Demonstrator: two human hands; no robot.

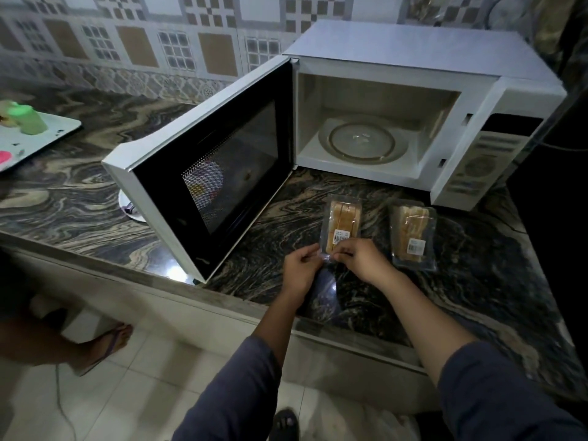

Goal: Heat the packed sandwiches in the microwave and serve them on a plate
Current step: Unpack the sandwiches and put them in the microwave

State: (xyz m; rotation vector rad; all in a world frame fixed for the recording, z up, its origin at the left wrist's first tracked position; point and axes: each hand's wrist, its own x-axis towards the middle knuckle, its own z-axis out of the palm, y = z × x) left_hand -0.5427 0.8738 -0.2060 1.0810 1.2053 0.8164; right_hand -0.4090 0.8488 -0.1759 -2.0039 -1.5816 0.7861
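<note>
Fingers (341, 249) of the left hand (300, 265) and right hand (358, 257) pinch the near sealed edge of one pack (342, 218). It lies flat on the tabletop (79, 192) just in front of the open microwave (413, 58), and a second pack (413, 233) sits untouched to its right. From where I stand it looks like a tear is coming. That slick film could slip from the pinch, or give way suddenly and send the sandwich skidding toward the near edge. The door (203, 173) juts out close to the left hand, easy to knock. The turntable (361, 143) is bare, and a plate (127, 202) is half hidden behind the door. Polished, dark-veined stone catches glare, patterned tiles (136, 46) line the wall, and the light is dim. A tray (47, 138) with a green bottle (30, 119) sits far left.
</note>
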